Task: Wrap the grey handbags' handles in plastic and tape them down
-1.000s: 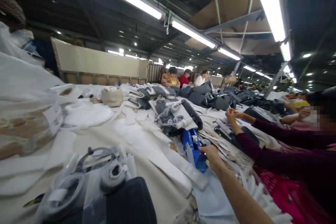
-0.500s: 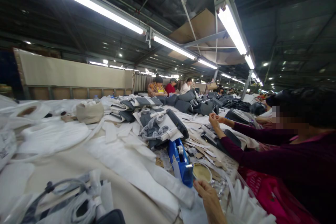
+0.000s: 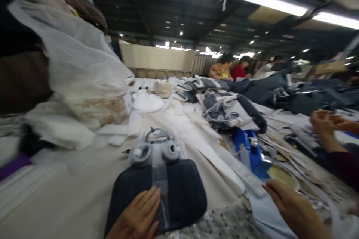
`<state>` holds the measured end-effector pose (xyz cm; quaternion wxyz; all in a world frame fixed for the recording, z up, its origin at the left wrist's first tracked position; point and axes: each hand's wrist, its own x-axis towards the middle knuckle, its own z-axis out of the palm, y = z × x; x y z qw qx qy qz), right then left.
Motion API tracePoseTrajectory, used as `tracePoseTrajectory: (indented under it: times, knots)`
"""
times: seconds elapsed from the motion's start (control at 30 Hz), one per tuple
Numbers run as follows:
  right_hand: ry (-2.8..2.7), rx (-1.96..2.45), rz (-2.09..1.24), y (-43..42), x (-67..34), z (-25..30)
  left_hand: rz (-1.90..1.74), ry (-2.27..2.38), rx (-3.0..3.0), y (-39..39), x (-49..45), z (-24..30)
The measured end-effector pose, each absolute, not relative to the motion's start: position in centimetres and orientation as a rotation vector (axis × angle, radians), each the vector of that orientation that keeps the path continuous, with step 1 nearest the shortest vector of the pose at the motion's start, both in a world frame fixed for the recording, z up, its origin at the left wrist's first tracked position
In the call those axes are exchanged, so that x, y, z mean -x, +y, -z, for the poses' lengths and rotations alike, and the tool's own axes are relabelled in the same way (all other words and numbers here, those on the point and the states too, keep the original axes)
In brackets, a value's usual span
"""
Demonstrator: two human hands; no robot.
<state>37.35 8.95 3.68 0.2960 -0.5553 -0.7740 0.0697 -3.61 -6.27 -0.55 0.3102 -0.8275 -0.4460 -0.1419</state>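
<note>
My left hand lies flat, fingers stretched out, on a dark rounded fabric bag in front of me. A strip of clear tape runs down the bag, and my fingertips touch it. Two coiled, wrapped straps and a dark loop handle show at its far end. To the right, my right hand has its fingers pressed together near a blue tape dispenser. What those fingers hold, if anything, cannot be made out. A roll of tape lies beside the dispenser.
Behind the dispenser is a stack of dark bags with wrapped straps. Loose white sheets cover the middle of the table. At the left a person handles a translucent plastic sack. A co-worker's hands are at the right.
The view has turned left and down. My left hand has come into view on the dark bag. My right hand stays near the dispenser.
</note>
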Motion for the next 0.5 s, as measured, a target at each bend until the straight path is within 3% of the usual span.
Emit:
tracePoseTrajectory:
  times: [0.3,0.5]
  knots:
    - [-3.155,0.249,-0.448,3.8,-19.9,-12.9,0.499,-1.476,2.379,-7.0,2.2,-0.3]
    - [-3.346,-0.069,-0.016,6.5,-11.8,-10.2,0.572,-1.560,2.391,-6.9,2.2,0.5]
